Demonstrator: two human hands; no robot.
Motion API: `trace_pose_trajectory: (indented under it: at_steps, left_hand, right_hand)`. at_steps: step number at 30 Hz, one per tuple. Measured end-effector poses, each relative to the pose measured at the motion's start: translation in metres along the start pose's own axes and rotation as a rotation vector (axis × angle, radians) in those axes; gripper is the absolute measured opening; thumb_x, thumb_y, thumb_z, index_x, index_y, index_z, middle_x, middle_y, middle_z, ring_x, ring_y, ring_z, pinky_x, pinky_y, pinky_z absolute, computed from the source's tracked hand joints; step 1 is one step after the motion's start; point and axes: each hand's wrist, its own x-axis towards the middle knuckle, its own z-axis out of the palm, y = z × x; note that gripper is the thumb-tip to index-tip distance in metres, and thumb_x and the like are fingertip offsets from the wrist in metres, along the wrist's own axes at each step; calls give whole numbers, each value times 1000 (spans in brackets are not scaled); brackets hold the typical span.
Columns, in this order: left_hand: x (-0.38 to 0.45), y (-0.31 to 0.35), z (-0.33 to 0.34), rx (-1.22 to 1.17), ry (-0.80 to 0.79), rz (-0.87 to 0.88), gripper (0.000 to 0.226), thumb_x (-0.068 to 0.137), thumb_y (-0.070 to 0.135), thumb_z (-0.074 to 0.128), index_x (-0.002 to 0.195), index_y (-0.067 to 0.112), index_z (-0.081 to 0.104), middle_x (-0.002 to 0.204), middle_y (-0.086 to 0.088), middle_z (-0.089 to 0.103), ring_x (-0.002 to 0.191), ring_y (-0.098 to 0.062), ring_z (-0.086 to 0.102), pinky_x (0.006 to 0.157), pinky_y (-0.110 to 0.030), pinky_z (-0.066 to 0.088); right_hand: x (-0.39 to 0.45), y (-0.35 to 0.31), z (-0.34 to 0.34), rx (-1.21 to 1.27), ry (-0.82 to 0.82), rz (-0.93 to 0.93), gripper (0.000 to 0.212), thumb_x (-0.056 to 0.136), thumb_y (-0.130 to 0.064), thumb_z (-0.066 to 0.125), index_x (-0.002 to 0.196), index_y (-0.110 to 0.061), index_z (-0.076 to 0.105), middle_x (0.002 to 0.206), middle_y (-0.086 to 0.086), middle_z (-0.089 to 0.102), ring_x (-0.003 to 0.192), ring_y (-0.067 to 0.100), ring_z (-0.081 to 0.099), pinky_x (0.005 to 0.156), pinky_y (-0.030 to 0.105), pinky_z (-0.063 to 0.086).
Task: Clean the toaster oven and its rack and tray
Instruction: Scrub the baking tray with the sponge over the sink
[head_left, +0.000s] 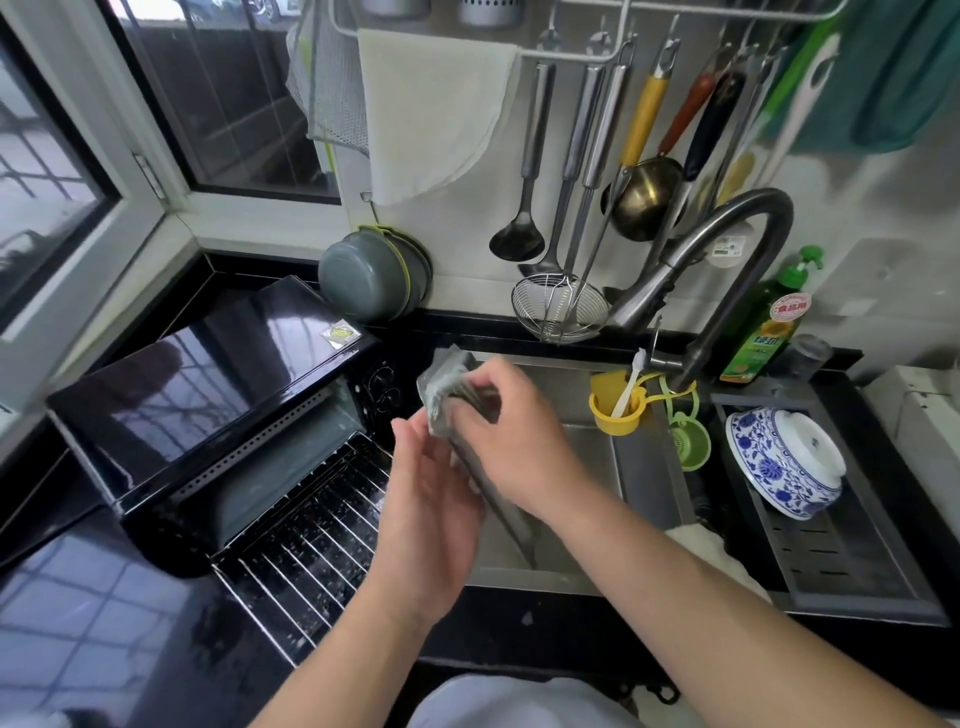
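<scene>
Over sink (649, 467): right hand (511, 447) fingers grip grey cloth (441, 387) on tray (493, 493); left hand (431, 493) fingers open, supporting tray.

One oven (208, 395). One rack (306, 540). One tray (488, 488), part hidden. One cloth (441, 389). Two hands: left (431, 499), right (511, 441). One faucet (727, 280). One sink (587, 452). One bowl (784, 462). One soap bottle (763, 332). One towel (431, 104). One yellow cup (615, 410).
</scene>
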Motion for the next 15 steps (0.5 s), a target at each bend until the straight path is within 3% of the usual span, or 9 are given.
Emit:
trace_pose_trajectory:
  at_steps: [3,5,7,9,10,13,15]
  left_hand:
    - [-3,1,0,-91,123,10,70,101,60,39,148,9,48,153,-24,48,144,-40,44,121,-57,29]
    - [0,2,-2,-130,182,18,64,105,56,39,146,8,49,155,-26,43,147,-40,39,124,-57,25]
    - [1,-2,-1,-114,185,6,56,105,54,35,134,13,61,145,-22,55,141,-36,48,121,-52,33]
    - [-2,-4,3,-84,153,13,56,103,56,33,132,18,61,141,-19,60,138,-33,53,115,-48,40]
    - [-3,-2,4,-88,157,24,57,103,58,34,134,18,59,144,-20,58,139,-34,52,116,-49,39]
    - [-1,5,-1,-139,186,46,56,102,58,39,136,17,57,154,-28,44,146,-43,40,124,-60,24]
    - [3,7,-6,-154,133,43,48,104,54,40,130,20,62,143,-23,52,136,-40,45,122,-57,26]
  right_hand:
    - [-20,7,0,-156,-107,-70,34,77,-8,66,103,-28,57,114,-10,53,106,16,55,92,42,47]
    - [-33,14,-1,-193,-134,-106,39,76,2,63,105,-23,56,115,-8,52,106,18,53,92,39,46]
    - [-22,10,-1,-198,-78,-95,24,83,-11,66,101,-25,58,106,-9,56,96,17,57,81,35,47]
    - [-6,3,-1,-224,-36,-55,14,88,-32,66,98,-27,58,98,-8,59,87,16,57,72,33,46]
    - [-4,3,0,-212,-46,-59,15,88,-33,66,99,-26,58,99,-8,59,88,15,57,72,32,45]
    - [-26,13,-1,-190,-132,-112,25,82,-6,64,102,-21,58,106,-8,56,95,13,54,77,29,43]
    - [-38,21,-5,-199,-110,-118,32,78,4,58,98,-20,60,99,-8,59,89,14,55,70,31,42]
